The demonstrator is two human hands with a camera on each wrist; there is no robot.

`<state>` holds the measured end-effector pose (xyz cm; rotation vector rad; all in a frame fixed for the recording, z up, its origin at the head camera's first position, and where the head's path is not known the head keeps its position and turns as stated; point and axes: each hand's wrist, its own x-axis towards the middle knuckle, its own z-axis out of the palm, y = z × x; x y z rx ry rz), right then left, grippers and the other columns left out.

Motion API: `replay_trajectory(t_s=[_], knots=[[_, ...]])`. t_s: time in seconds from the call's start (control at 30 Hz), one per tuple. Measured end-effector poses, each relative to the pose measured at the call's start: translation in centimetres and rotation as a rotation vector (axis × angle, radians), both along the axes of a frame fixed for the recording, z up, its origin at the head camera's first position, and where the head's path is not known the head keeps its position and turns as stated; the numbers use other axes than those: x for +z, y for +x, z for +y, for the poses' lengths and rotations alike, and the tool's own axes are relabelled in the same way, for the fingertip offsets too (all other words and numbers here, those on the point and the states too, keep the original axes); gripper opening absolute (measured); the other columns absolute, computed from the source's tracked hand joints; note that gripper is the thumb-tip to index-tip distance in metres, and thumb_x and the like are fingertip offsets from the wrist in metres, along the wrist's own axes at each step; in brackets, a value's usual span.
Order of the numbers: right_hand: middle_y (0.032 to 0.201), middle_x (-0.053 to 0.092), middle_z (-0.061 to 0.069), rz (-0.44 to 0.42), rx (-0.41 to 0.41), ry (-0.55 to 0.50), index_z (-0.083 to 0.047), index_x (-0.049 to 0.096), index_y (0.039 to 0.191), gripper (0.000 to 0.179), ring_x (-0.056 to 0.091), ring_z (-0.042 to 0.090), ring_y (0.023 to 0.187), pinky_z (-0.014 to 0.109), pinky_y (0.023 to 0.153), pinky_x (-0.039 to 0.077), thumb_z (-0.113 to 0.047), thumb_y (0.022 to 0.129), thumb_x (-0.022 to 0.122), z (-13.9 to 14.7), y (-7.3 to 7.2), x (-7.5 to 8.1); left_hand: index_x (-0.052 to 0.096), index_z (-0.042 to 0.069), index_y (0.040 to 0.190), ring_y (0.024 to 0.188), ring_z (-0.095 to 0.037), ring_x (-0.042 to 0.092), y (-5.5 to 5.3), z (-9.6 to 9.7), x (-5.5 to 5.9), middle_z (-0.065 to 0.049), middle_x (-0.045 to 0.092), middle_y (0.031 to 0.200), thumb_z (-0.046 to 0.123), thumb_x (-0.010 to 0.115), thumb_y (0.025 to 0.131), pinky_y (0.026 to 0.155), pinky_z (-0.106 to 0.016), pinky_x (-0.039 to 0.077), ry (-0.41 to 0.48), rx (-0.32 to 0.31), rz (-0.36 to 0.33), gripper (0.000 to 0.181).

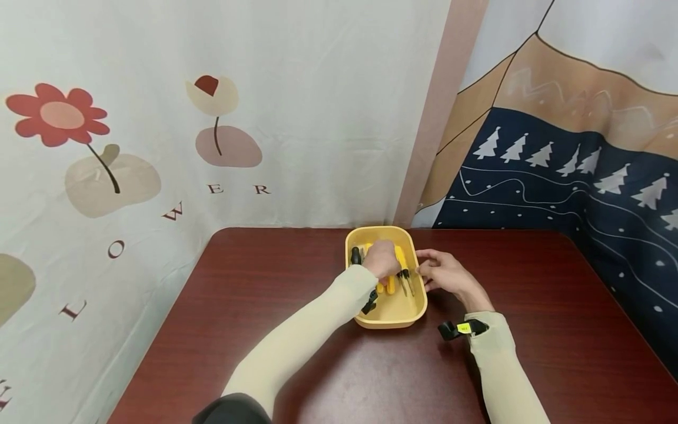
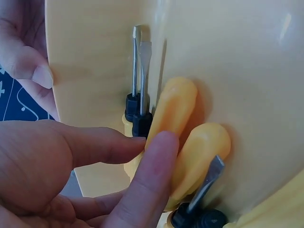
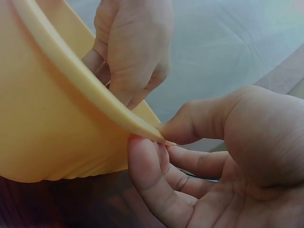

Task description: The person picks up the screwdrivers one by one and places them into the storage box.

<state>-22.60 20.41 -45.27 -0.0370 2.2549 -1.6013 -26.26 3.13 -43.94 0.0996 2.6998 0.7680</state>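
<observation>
My left hand (image 1: 382, 259) reaches down into a yellow plastic bin (image 1: 389, 323). In the left wrist view, its thumb and index finger pinch a rounded yellow screwdriver handle (image 2: 178, 99). A second yellow handle (image 2: 204, 147) lies beside the index finger. Two flat-blade screwdrivers (image 2: 142, 114) with black collars stand near the thumb tip, and another metal blade (image 2: 206, 183) points up below. At the bin's right side, my right hand (image 1: 447, 274) pinches the rim (image 3: 90, 90) between thumb and fingers. The left fingers hide part of the tools.
The bin sits toward the back edge of a dark red-brown table (image 1: 254, 282). A black-handled tool (image 1: 356, 256) lies in its left part. Behind the table hang a white flower-print curtain (image 1: 318, 118) and a dark blue tree-print cloth (image 1: 529, 182).
</observation>
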Motion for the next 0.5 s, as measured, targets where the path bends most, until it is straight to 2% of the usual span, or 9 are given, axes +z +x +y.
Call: replay_trajectory(t_s=[0.2, 0.33, 0.5], knots=[[0.102, 0.066, 0.019, 0.009, 0.013, -0.009, 0.005, 0.040, 0.151, 0.055, 0.063, 0.016, 0.072, 0.028, 0.064, 0.062, -0.002, 0.098, 0.055, 0.0, -0.2, -0.2, 0.063, 0.003, 0.094, 0.049, -0.022, 0.069, -0.2, -0.3, -0.2, -0.013, 0.061, 0.081, 0.012, 0.073, 0.092, 0.044, -0.029, 0.058, 0.016, 0.013, -0.013, 0.014], [0.102, 0.066, 0.020, 0.020, 0.024, -0.004, 0.005, 0.041, 0.150, 0.054, 0.063, 0.017, 0.071, 0.029, 0.064, 0.062, -0.002, 0.098, 0.055, 0.1, -0.2, -0.2, 0.063, 0.003, 0.098, 0.052, -0.022, 0.070, -0.2, -0.8, 0.1, -0.012, 0.062, 0.084, 0.011, 0.071, 0.092, 0.047, -0.028, 0.059, 0.034, 0.012, -0.010, 0.013], [0.105, 0.065, 0.022, 0.077, 0.050, 0.059, 0.004, 0.044, 0.148, 0.053, 0.066, 0.019, 0.072, 0.035, 0.066, 0.064, -0.005, 0.098, 0.057, 0.3, -0.4, -0.3, 0.060, 0.005, 0.089, 0.054, -0.023, 0.069, -0.1, -1.7, 0.8, -0.007, 0.059, 0.072, 0.007, 0.067, 0.091, 0.042, -0.025, 0.054, 0.081, -0.016, 0.028, 0.008]])
